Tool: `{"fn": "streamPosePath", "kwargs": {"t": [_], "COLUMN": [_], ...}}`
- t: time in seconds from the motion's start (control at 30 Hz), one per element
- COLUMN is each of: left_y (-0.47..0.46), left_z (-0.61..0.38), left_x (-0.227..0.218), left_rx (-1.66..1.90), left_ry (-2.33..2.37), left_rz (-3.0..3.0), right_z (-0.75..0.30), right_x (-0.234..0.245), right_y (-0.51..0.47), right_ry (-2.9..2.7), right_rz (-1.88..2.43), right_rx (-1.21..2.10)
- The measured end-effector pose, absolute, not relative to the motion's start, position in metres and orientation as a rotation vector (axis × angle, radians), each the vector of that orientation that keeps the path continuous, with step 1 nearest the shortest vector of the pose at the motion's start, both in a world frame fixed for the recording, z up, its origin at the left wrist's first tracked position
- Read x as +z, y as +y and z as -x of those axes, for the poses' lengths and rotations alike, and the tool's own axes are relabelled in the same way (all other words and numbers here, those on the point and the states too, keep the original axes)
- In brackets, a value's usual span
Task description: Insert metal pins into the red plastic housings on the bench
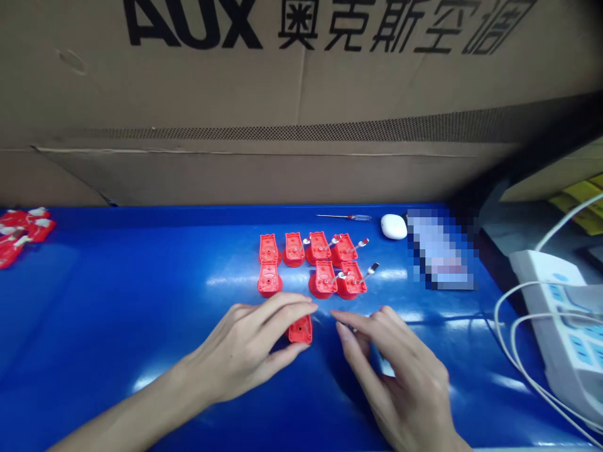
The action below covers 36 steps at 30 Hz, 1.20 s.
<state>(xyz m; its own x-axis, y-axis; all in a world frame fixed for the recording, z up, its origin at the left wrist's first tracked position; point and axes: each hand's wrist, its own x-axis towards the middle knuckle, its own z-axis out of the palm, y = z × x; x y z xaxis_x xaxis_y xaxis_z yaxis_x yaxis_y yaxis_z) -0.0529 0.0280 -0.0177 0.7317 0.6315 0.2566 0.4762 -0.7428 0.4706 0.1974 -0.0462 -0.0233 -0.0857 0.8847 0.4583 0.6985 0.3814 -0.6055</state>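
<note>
My left hand [257, 342] is closed around a red plastic housing [300, 329], thumb at its near edge and fingers over its far side. The housing rests on or just above the blue table, its open face up. To the right, my right hand [400, 370] has its thumb and index finger drawn together. A small dark bit shows between them and a pale bit lies under the palm; I cannot make out what they are. Beyond the hands, several like red housings [269, 248] stand in two rows. Most carry a thin metal rod with a flat tab [374, 269] leaning out to the right.
A screwdriver [348, 217], a white rounded case [394, 226] and a blurred-out phone-like slab [443, 251] lie at the back. Red and white parts [26, 233] sit far left. A power strip [560, 314] with white cables is at right. A large cardboard box [282, 88] walls the back.
</note>
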Motion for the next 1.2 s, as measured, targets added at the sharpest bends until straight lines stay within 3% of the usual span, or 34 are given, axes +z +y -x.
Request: {"fn": "streamPosePath", "kwargs": {"t": [0.33, 0.57, 1.2], "left_y": [0.034, 0.034, 0.042], "left_z": [0.056, 0.064, 0.064], "left_x": [-0.031, -0.036, -0.031], "left_rx": [0.954, 0.953, 0.823], "left_ry": [0.968, 1.011, 0.881], "left_rz": [-2.66, -2.705, -2.896], "right_z": [-0.199, -0.195, -0.209], "right_x": [-0.003, -0.024, -0.006], "right_y": [0.002, -0.005, -0.001], "right_ry": [-2.262, -2.2, -1.985], "right_rz": [0.816, 0.871, 1.204], "right_rx": [-0.165, 0.01, 0.106]}}
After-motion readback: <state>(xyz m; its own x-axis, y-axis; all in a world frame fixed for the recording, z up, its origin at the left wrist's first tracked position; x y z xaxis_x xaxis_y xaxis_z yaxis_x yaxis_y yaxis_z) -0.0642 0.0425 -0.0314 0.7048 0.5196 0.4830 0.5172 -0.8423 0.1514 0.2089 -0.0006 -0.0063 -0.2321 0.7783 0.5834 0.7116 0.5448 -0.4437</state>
